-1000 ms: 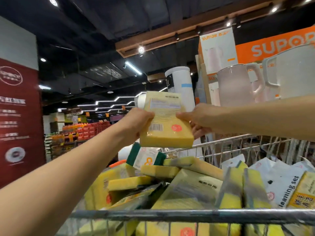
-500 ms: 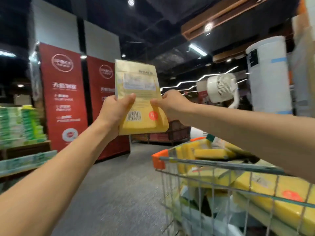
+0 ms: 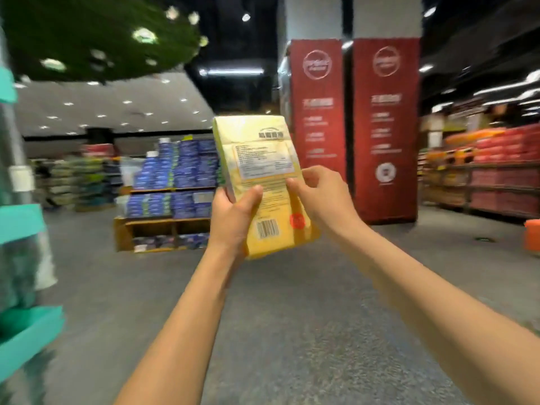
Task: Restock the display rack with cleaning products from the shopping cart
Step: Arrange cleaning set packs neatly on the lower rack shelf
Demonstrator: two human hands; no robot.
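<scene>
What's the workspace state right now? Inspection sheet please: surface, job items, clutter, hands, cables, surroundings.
Surface: grey shop floor, no table in view.
Job's things: yellow pack held upright, label and barcode facing the camera; teal rack at the left edge, blurred; cart not in view.
Clutter: nothing seen.
Grippers: left hand grips the pack's lower left edge; right hand pinches its right edge.
Cables: nothing seen.
Surroundings: red pillars, blue stacked goods, red goods shelves, orange object at right edge.

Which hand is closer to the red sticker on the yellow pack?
Right. The right hand holds the pack's edge just beside the red sticker; the left hand grips the opposite edge, beyond the barcode.
</scene>
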